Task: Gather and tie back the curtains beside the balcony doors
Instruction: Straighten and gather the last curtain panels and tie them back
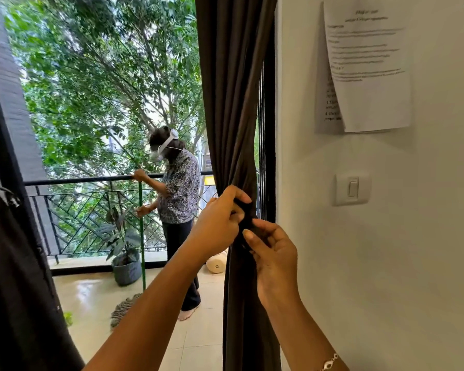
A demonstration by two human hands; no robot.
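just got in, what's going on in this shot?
A person is tying back the right curtain beside the balcony door. It is already gathered into a narrow bunch, and the left hand and right hand both pinch the dark tie band at its waist. The knot does not look finished. The left curtain hangs pulled aside. Out on the balcony a second person holds a green mop handle.

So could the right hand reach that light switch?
Probably yes: the right hand is near the switch, with only bare wall between, though it is busy pinching the curtain.
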